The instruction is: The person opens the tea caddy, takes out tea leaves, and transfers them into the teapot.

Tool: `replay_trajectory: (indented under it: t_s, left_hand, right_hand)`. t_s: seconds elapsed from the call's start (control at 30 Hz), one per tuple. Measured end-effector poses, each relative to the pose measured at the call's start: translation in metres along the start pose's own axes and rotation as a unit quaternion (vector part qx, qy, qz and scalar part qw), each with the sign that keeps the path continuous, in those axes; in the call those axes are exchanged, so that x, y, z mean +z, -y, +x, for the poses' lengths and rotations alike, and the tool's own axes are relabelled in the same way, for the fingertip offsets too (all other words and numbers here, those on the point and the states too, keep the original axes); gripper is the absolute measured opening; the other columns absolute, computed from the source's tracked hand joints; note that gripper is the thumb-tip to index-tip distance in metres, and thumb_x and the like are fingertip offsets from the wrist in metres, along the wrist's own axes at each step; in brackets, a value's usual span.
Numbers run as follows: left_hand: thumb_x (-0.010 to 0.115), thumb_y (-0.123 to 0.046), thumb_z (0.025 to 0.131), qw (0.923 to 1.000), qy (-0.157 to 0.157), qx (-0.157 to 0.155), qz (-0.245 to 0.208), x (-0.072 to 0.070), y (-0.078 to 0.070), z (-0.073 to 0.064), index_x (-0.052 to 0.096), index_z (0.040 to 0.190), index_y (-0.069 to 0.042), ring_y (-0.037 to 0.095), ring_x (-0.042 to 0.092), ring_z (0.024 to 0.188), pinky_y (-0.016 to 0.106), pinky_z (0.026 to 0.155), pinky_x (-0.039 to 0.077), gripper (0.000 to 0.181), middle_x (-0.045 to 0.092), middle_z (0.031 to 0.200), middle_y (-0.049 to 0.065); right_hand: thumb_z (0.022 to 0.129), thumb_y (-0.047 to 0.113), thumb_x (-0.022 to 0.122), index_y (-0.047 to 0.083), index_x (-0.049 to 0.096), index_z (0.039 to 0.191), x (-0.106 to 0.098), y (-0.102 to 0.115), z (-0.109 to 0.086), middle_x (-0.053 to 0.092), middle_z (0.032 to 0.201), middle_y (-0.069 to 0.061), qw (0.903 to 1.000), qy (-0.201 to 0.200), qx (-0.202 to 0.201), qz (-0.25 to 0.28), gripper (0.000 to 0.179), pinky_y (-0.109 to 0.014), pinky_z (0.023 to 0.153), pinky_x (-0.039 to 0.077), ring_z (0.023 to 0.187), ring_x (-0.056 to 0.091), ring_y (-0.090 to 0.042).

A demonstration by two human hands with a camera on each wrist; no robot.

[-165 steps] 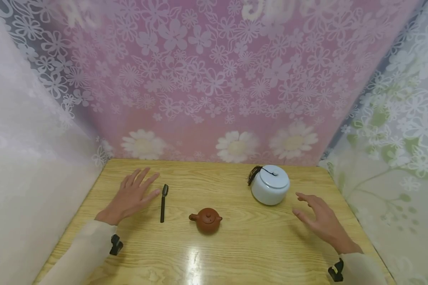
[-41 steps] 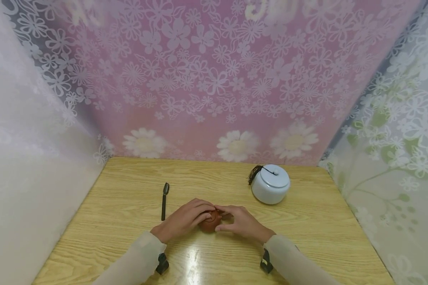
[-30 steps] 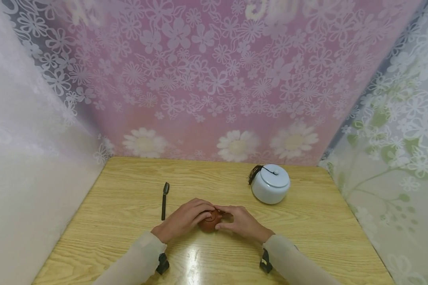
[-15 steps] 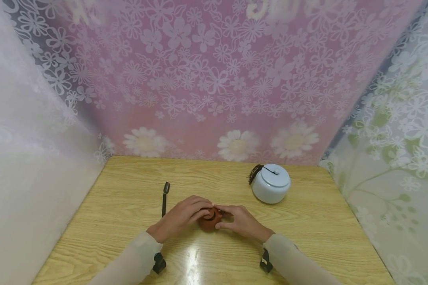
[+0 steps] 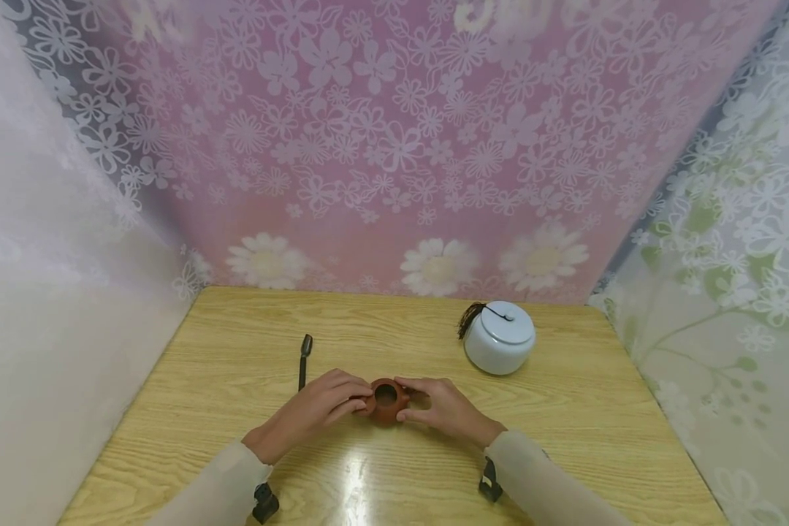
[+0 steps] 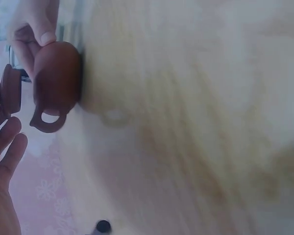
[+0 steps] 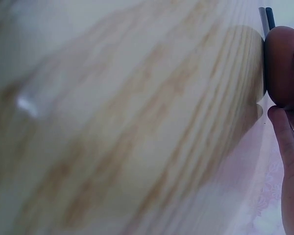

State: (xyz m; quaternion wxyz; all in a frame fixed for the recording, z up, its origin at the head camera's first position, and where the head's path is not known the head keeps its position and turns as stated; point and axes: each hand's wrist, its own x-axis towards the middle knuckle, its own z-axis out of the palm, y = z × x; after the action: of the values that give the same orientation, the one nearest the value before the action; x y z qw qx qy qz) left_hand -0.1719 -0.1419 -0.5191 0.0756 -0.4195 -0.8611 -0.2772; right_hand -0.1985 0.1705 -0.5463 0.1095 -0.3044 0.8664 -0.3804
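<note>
A small reddish-brown clay teapot (image 5: 386,416) stands on the table, its round mouth uncovered and dark inside. My left hand (image 5: 312,410) pinches the teapot's lid (image 6: 11,90), held just off the pot on the handle side. In the left wrist view a gap shows between lid and teapot (image 6: 59,73), and the looped handle points toward the camera. My right hand (image 5: 450,413) grips the teapot's body around the spout side, thumb in front and fingers behind. The right wrist view catches the teapot (image 7: 283,66) only partly, at its right edge.
A dark tea scoop (image 5: 304,361) lies left of the teapot, its lower end hidden by my left hand. Back right stands a pale blue lidded jar (image 5: 500,343) with a dark tassel (image 5: 470,321). Flowered cloth (image 5: 394,183) hangs behind the wooden table (image 5: 250,321).
Earlier both hands lay apart from the covered teapot, then came in to it. Over the last half second my left hand has lifted the lid and drawn it left. My right hand stays put.
</note>
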Motion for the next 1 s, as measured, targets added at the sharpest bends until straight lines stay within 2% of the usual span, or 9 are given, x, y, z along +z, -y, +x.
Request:
replay_trajectory:
  t_s: [0.23, 0.37, 0.47, 0.6, 0.7, 1.0]
  left_hand:
    - [0.062, -0.024, 0.114, 0.9999, 0.012, 0.004, 0.004, 0.000, 0.003, -0.017, 0.075, 0.137, -0.021, 0.009, 0.064, 0.124, 0.034, 0.105, 0.058, 0.027, 0.073, 0.138, -0.010]
    - [0.064, -0.023, 0.112, 0.9995, 0.006, 0.028, 0.010, 0.002, 0.006, -0.022, 0.077, 0.134, -0.018, 0.010, 0.067, 0.120, 0.034, 0.101, 0.059, 0.025, 0.076, 0.132, -0.008]
    - [0.064, -0.024, 0.112, 0.9989, 0.011, 0.043, 0.017, 0.003, 0.008, -0.025, 0.078, 0.132, -0.016, 0.011, 0.069, 0.120, 0.038, 0.104, 0.059, 0.026, 0.077, 0.130, -0.007]
    - [0.062, -0.028, 0.113, 0.9988, 0.035, 0.031, -0.010, 0.004, 0.008, -0.031, 0.078, 0.133, -0.018, 0.010, 0.068, 0.124, 0.043, 0.109, 0.057, 0.028, 0.076, 0.136, -0.006]
    - [0.061, -0.028, 0.113, 0.9980, 0.047, 0.024, -0.035, 0.005, 0.008, -0.036, 0.078, 0.134, -0.020, 0.008, 0.067, 0.125, 0.042, 0.108, 0.057, 0.028, 0.075, 0.138, -0.006]
    - [0.067, -0.025, 0.110, 0.9960, 0.045, 0.020, -0.074, 0.013, 0.012, -0.045, 0.080, 0.131, -0.020, 0.004, 0.067, 0.116, 0.034, 0.101, 0.059, 0.025, 0.078, 0.131, -0.009]
  right_hand:
    - [0.098, 0.046, 0.082, 0.008, 0.058, 0.158, 0.001, -0.001, 0.001, 0.071, 0.147, -0.010, 0.9997, -0.009, 0.003, -0.021, 0.075, -0.042, 0.105, 0.061, 0.123, 0.075, -0.020]
    - [0.098, 0.046, 0.082, 0.010, 0.059, 0.158, 0.003, -0.002, 0.001, 0.071, 0.147, -0.010, 0.9994, -0.013, 0.003, -0.031, 0.074, -0.043, 0.106, 0.061, 0.123, 0.076, -0.019]
    - [0.098, 0.046, 0.082, 0.011, 0.059, 0.158, 0.002, -0.001, 0.000, 0.071, 0.147, -0.010, 0.9994, -0.013, 0.004, -0.031, 0.074, -0.043, 0.106, 0.061, 0.123, 0.076, -0.020]
    - [0.097, 0.045, 0.083, 0.011, 0.059, 0.158, 0.001, 0.001, 0.000, 0.071, 0.147, -0.010, 0.9994, -0.013, 0.004, -0.031, 0.073, -0.044, 0.108, 0.060, 0.124, 0.075, -0.020]
    - [0.097, 0.044, 0.083, 0.011, 0.059, 0.158, 0.001, 0.002, 0.000, 0.071, 0.147, -0.010, 0.9992, -0.015, -0.001, -0.037, 0.073, -0.045, 0.108, 0.059, 0.125, 0.075, -0.020]
    - [0.098, 0.046, 0.082, 0.012, 0.059, 0.159, 0.001, 0.002, -0.001, 0.070, 0.148, -0.008, 0.9997, -0.010, 0.011, -0.021, 0.074, -0.047, 0.109, 0.059, 0.127, 0.074, -0.021]
